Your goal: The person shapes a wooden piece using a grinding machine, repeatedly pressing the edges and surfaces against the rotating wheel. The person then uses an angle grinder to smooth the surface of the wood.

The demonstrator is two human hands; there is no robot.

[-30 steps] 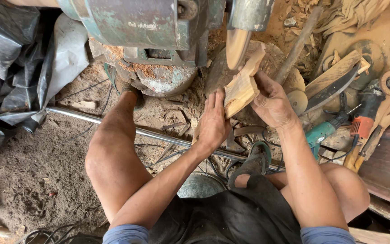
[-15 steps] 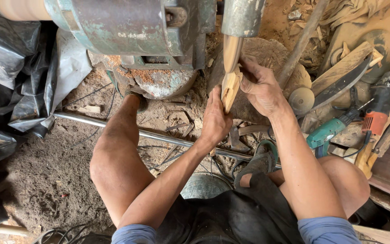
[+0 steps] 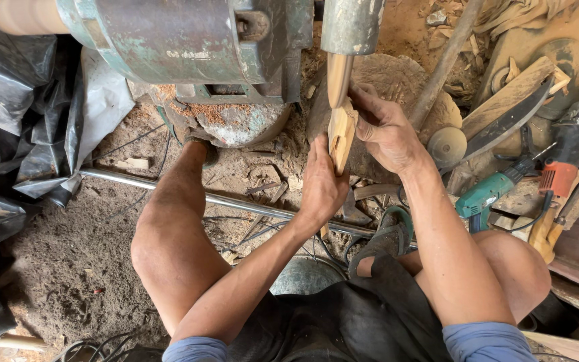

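A pale carved wooden piece (image 3: 341,134) stands on edge right under the tapered wooden tip (image 3: 338,77) of a grey metal spindle (image 3: 351,25). My left hand (image 3: 321,181) grips its lower part from the left. My right hand (image 3: 387,131) clasps its upper part from the right, fingers close to the spindle tip. Both forearms reach forward over my bare knees.
A green worn motor housing (image 3: 175,40) fills the top left. A steel pipe (image 3: 169,190) crosses the sawdust floor. Black plastic sheeting (image 3: 15,134) lies left. At right are a teal power tool (image 3: 487,194), an orange tool (image 3: 557,175), a large blade (image 3: 507,121) and a sandal (image 3: 387,238).
The wooden piece has been turned from showing its broad face to standing edge-on, and both hands have brought it up against the spindle tip.
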